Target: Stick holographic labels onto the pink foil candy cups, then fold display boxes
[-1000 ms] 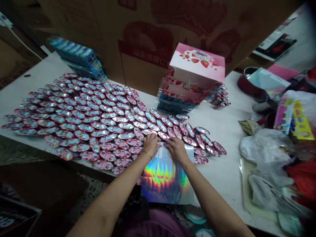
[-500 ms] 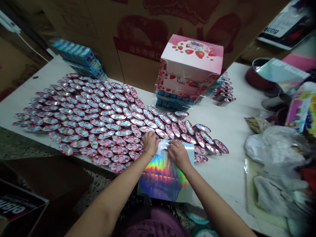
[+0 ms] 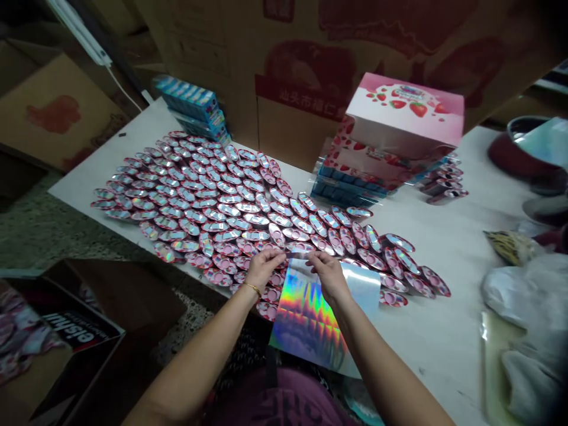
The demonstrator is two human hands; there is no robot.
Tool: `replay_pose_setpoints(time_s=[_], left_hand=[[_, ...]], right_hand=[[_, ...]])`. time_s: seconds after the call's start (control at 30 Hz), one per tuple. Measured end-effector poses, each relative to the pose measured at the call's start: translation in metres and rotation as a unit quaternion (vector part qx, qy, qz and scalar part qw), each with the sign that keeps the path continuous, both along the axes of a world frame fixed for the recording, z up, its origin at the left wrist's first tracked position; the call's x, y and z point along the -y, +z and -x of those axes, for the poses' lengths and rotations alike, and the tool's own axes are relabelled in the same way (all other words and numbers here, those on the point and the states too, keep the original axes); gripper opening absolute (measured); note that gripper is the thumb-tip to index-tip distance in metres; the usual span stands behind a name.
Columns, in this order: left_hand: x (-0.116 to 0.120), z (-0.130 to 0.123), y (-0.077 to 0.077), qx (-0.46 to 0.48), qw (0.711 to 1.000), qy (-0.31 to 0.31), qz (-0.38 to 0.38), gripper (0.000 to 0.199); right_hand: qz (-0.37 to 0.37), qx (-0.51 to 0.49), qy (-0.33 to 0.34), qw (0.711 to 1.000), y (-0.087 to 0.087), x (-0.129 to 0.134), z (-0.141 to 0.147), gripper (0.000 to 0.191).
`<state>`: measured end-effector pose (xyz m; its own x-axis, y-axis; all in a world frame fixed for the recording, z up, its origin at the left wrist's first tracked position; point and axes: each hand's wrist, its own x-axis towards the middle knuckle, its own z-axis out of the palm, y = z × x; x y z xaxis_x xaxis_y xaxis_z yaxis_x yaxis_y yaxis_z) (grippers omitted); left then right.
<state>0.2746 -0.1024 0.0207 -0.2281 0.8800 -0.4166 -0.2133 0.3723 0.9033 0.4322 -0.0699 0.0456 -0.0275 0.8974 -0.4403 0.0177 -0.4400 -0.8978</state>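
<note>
A shiny rainbow holographic sheet [image 3: 310,319] lies at the table's front edge, below my hands. My left hand [image 3: 262,271] pinches one end of a thin strip [image 3: 296,255] just above the sheet's far edge. The other end of the strip is between the fingertips of my right hand [image 3: 327,273]. Many oval pieces with pink rims and silvery tops [image 3: 213,195] stand packed together on the table, around and beyond my hands.
A stack with a pink strawberry box [image 3: 403,112] on top stands at the back. Blue boxes [image 3: 190,103] are behind the ovals. Plastic bags [image 3: 519,290] lie at the right, and an open carton [image 3: 89,325] sits lower left.
The view has swung left. My hands have lifted off the sheet, moved slightly apart, and now stretch a thin strip between them.
</note>
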Motion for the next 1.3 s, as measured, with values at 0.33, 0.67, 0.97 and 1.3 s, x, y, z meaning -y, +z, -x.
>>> replay_pose_setpoints(time_s=[0.33, 0.67, 0.97, 1.3], left_hand=[[0.009, 0.090, -0.025, -0.324, 0.945, 0.025, 0.010, 0.020], [-0.021, 0.127, -0.012, -0.594, 0.782, -0.181, 0.051, 0.022], [-0.027, 0.131, -0.017, -0.637, 0.736, -0.229, -0.014, 0.023], [-0.032, 0.133, -0.022, -0.642, 0.728, -0.240, -0.017, 0.016]], right_hand=[[-0.121, 0.183, 0.025, 0.975, -0.043, 0.016, 0.097, 0.024], [-0.129, 0.342, -0.002, 0.931, -0.057, 0.030, 0.142, 0.024], [-0.136, 0.437, -0.015, 0.889, -0.056, 0.037, 0.154, 0.022], [-0.141, 0.510, 0.041, 0.847, -0.052, 0.037, 0.156, 0.016]])
